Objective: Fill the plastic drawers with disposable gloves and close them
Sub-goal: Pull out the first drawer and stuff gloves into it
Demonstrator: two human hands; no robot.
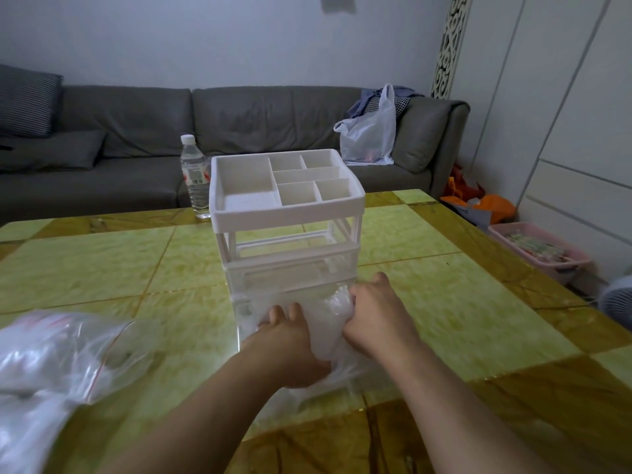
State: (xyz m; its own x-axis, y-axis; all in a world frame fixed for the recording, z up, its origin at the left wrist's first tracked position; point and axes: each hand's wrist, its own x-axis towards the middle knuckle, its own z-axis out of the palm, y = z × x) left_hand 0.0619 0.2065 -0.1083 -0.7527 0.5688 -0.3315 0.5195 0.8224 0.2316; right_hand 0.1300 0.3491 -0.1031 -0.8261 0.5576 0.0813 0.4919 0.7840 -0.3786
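A white plastic drawer unit [287, 213] with a divided top tray stands on the table. Its clear bottom drawer [244, 311] is pulled out toward me. A crumpled wad of clear disposable gloves [325, 323] lies in that drawer and spills over its front edge. My left hand [290, 343] grips the wad from the left. My right hand [374, 313] grips it from the right, fingers curled into the plastic. A zip bag [51, 364] holding more gloves lies at the near left.
The yellow-green tiled table [444, 302] fills the foreground. A water bottle [195, 176] stands behind the unit at the far edge. A grey sofa [136, 131] with a white plastic bag [369, 131] lies beyond. A pink basket [540, 251] sits on the floor at right.
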